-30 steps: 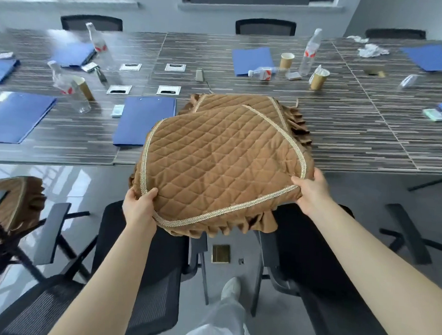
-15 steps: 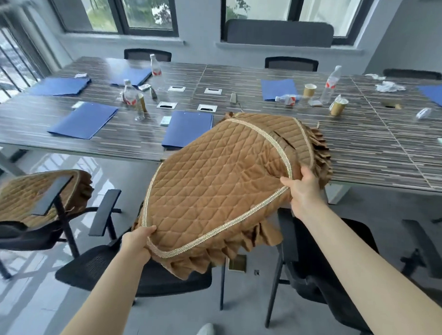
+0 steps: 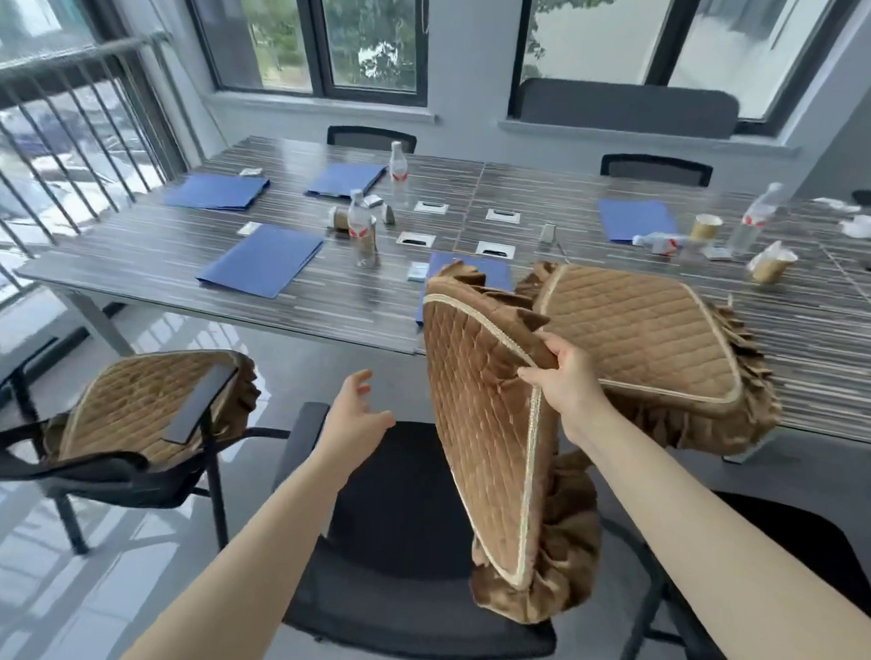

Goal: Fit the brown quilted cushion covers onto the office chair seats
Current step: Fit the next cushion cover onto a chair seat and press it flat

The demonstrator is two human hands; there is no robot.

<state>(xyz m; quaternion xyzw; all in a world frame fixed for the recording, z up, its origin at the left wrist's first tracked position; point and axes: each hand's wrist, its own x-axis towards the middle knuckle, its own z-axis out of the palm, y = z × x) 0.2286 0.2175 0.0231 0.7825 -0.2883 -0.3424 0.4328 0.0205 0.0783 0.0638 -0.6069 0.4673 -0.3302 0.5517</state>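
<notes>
Here, in the head view, the right hand (image 3: 568,380) pinches the piped edge of a brown cover (image 3: 489,432), thumb over the top and fingers curled under the rim, so the cover hangs nearly on edge, its frilled skirt bunched at the bottom and dangling over the right side of a bare black seat (image 3: 404,543). The left hand (image 3: 357,416) holds nothing: its fingers are spread and loose, hovering above the seat near its armrest, just beside the hanging cover but apart from it. A second cover (image 3: 643,334) lies flat on the table (image 3: 152,262) at the near edge, its skirt drooping over the side; whether more covers are stacked under it I cannot tell from this angle. To the left, another chair (image 3: 140,406) already wears its cover, quilted top spread across the seat and frill down round the edge, so that one looks finished. As I judge it, the job is partway: one seat dressed, one cover in hand but not yet laid on the seat below, one at least waiting on the table. A further black chair (image 3: 788,559) at the right is also uncovered, as are the far chairs behind the table, as far as their backs show. Blue folders (image 3: 262,260), bottles (image 3: 360,226) and paper cups (image 3: 771,262) sit about the tabletop.
</notes>
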